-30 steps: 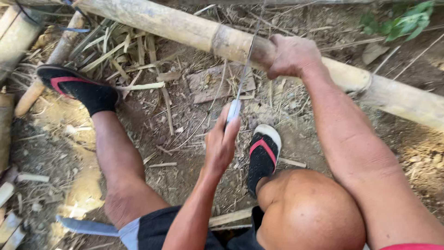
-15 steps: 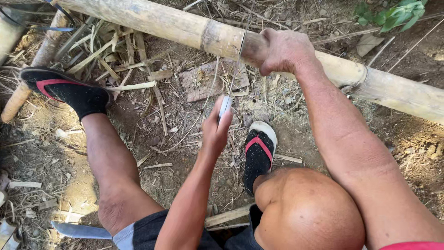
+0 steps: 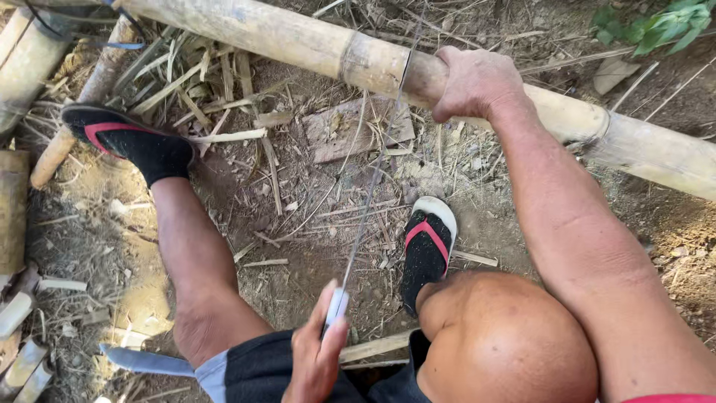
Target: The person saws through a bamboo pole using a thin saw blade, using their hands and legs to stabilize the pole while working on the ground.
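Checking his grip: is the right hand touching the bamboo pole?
Touching. The head view shows the right hand wrapped over the bamboo pole, fingers curled around it beside the saw blade.

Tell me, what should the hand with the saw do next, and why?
Probably push the saw blade forward again. The left hand sits pulled back near the knee, gripping the handle, while the thin blade rests in a cut on the bamboo pole. The right hand grips the pole beside the cut, and the pole looks far from sawn through.
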